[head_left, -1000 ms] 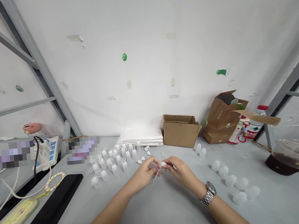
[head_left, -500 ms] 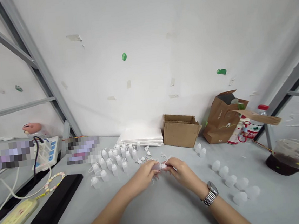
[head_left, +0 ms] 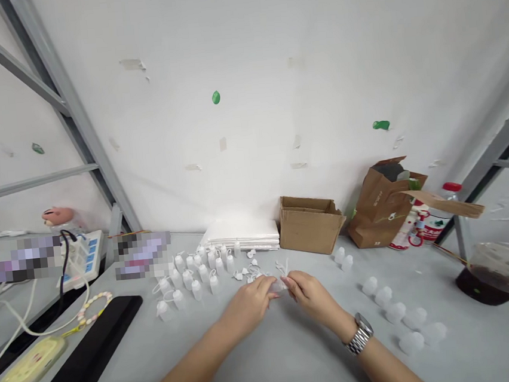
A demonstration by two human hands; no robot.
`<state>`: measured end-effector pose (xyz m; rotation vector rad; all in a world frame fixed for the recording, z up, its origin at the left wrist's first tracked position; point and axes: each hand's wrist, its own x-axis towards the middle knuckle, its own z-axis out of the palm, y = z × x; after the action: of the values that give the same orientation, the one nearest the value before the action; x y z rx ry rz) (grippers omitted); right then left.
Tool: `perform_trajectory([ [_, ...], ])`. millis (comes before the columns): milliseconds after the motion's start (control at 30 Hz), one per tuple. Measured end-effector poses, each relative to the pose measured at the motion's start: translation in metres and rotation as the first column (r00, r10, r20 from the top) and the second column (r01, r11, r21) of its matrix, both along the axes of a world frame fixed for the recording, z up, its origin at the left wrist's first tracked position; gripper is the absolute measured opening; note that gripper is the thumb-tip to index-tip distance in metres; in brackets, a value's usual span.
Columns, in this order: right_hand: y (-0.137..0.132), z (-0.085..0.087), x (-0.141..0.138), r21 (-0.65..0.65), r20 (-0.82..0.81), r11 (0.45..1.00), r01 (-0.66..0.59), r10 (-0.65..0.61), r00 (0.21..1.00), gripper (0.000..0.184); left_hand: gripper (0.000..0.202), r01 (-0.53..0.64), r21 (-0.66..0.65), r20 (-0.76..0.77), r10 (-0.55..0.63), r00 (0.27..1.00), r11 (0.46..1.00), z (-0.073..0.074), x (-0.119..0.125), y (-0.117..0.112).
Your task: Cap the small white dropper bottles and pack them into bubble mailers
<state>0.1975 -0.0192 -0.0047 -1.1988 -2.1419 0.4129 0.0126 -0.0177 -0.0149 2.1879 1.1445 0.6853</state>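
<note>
My left hand (head_left: 250,305) is closed around a small translucent plastic bottle (head_left: 278,286), held lying sideways just over the table. On its other end, my right hand (head_left: 312,293) pinches with thumb and fingers, at what looks like the white cap; the fingers hide most of it. Just beyond the hands lies a small pile of loose white caps (head_left: 253,272) with straps. To the left stand several capped bottles (head_left: 196,289) in rows. Off to the right, several bottles without caps (head_left: 394,311) are spread out.
At the back are a white stack of sheets (head_left: 241,235), a cardboard box (head_left: 309,226) and a brown paper bag (head_left: 377,209). A drink cup (head_left: 488,279) stands at the right. A black pad (head_left: 93,344), a yellow case (head_left: 32,364) and a power strip (head_left: 87,258) lie at left.
Both hands have turned slightly around the bottle, with the right fingers now curled more tightly at the cap end. The whole view has shifted a little.
</note>
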Motion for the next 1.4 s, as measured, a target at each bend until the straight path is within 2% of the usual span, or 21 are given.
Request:
perform_trajectory([
  [67,-0.001,0.000,-0.002,-0.049,0.003,0.998,0.031,-0.031,1.000,0.039,0.025,-0.016,0.120,-0.076,0.025,0.997,0.993,-0.002,0.000,0.000],
  [100,-0.001,0.000,-0.003,-0.062,-0.001,0.998,0.030,-0.030,1.000,0.036,0.025,-0.039,0.130,-0.087,0.051,0.995,0.991,-0.001,0.000,0.000],
  [200,-0.001,0.002,-0.001,-0.037,-0.018,0.999,-0.036,0.035,0.999,0.015,0.026,-0.088,-0.006,-0.039,0.087,0.995,0.996,0.005,0.000,-0.001],
  [267,0.000,0.003,0.002,-0.012,-0.025,0.997,-0.081,0.080,0.996,0.012,0.026,-0.067,-0.076,0.011,0.068,0.998,0.995,0.009,0.000,-0.002],
  [367,0.001,0.003,0.006,0.003,-0.023,0.996,-0.094,0.094,0.995,0.011,0.025,-0.036,-0.073,0.018,0.038,0.999,0.997,0.011,-0.001,-0.003],
  [467,0.001,0.002,0.005,-0.070,-0.043,0.991,-0.113,0.110,0.993,0.019,0.023,-0.022,0.057,-0.084,0.027,0.996,0.998,0.006,-0.002,-0.001],
  [567,0.000,-0.001,-0.002,-0.233,-0.189,0.965,-0.121,0.077,0.979,0.032,0.024,0.004,0.311,-0.182,0.055,0.982,0.950,-0.001,-0.003,0.001],
  [667,0.000,-0.005,-0.011,-0.419,-0.421,0.891,-0.175,-0.020,0.907,0.045,0.028,0.015,0.479,-0.210,0.099,0.973,0.878,-0.006,-0.003,0.003],
  [733,-0.001,-0.007,-0.017,-0.544,-0.550,0.800,-0.253,-0.113,0.827,0.049,0.030,0.021,0.536,-0.229,0.122,0.966,0.844,-0.007,-0.004,0.003],
  [800,0.000,-0.010,-0.022,-0.640,-0.618,0.696,-0.327,-0.213,0.757,0.050,0.029,0.036,0.561,-0.259,0.133,0.957,0.827,-0.008,-0.003,0.004],
  [867,0.000,-0.013,-0.024,-0.693,-0.611,0.639,-0.334,-0.275,0.742,0.053,0.026,0.052,0.544,-0.294,0.133,0.946,0.838,-0.008,-0.002,0.004],
  [900,0.001,-0.015,-0.025,-0.707,-0.583,0.639,-0.303,-0.285,0.761,0.055,0.025,0.049,0.522,-0.308,0.135,0.942,0.852,-0.008,-0.002,0.004],
  [933,0.001,-0.016,-0.025,-0.705,-0.551,0.663,-0.253,-0.286,0.784,0.055,0.024,0.036,0.493,-0.316,0.140,0.938,0.869,-0.008,-0.001,0.004],
  [1000,0.002,-0.017,-0.024,-0.631,-0.501,0.764,-0.135,-0.269,0.822,0.052,0.024,-0.014,0.422,-0.306,0.156,0.939,0.907,-0.007,0.000,0.004],
  [1067,0.002,-0.017,-0.021,-0.489,-0.466,0.871,-0.040,-0.223,0.856,0.046,0.024,-0.068,0.337,-0.273,0.166,0.948,0.939,-0.004,0.000,0.003],
  [1133,0.001,-0.015,-0.018,-0.358,-0.410,0.934,0.013,-0.169,0.896,0.041,0.024,-0.093,0.266,-0.244,0.160,0.957,0.960,-0.002,-0.001,0.003],
  [1233,-0.001,-0.013,-0.016,-0.319,-0.348,0.948,0.008,-0.124,0.929,0.036,0.025,-0.081,0.253,-0.242,0.144,0.959,0.964,0.000,-0.002,0.002],
  [1400,0.001,-0.019,-0.019,-0.319,-0.350,0.948,0.019,-0.137,0.927,0.040,0.026,-0.034,0.335,-0.309,0.144,0.940,0.942,-0.002,0.001,0.001],
])
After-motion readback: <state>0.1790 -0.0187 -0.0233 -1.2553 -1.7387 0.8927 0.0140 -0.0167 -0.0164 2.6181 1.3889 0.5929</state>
